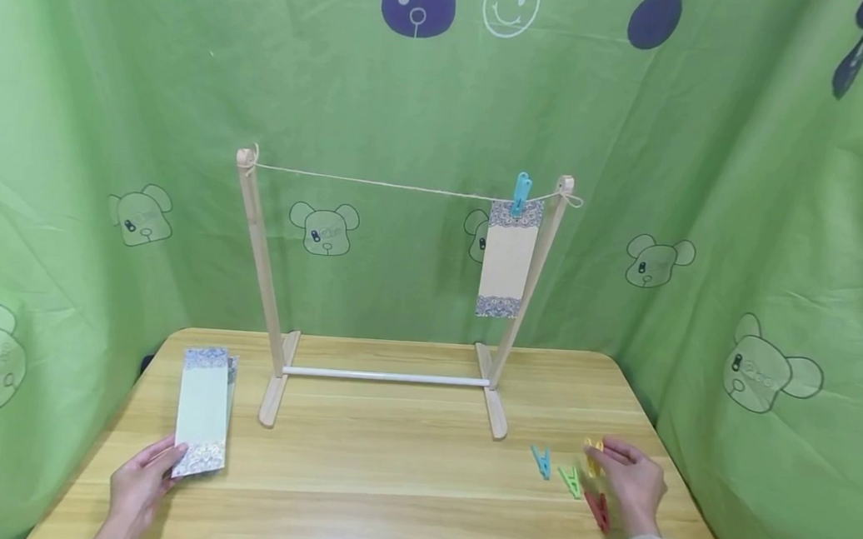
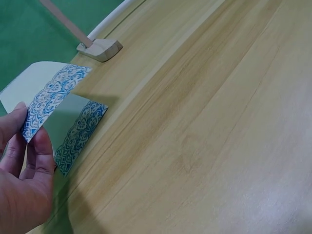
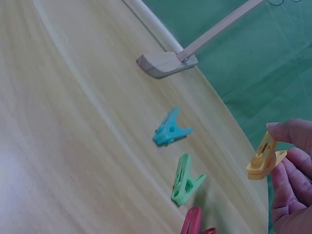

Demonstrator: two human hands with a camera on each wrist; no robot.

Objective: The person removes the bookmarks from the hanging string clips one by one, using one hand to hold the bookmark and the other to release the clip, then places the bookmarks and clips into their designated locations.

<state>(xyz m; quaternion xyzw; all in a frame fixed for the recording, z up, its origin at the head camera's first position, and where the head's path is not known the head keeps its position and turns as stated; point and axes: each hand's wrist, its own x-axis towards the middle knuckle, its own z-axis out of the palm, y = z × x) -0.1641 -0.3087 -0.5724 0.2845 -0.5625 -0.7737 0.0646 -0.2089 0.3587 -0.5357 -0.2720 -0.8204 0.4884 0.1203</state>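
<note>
My left hand pinches a paper card with blue patterned borders by its near end, thumb on top. The card is raised above another patterned card that lies on the table. At the right, my right hand holds a yellow clothespin between thumb and fingers, lifted off the table. Close by lie a blue clothespin, a green clothespin and a red clothespin.
A wooden rack with a string across its top stands at the back. Near its right post, a patterned card hangs under a blue clothespin. Green printed curtains surround the wooden table.
</note>
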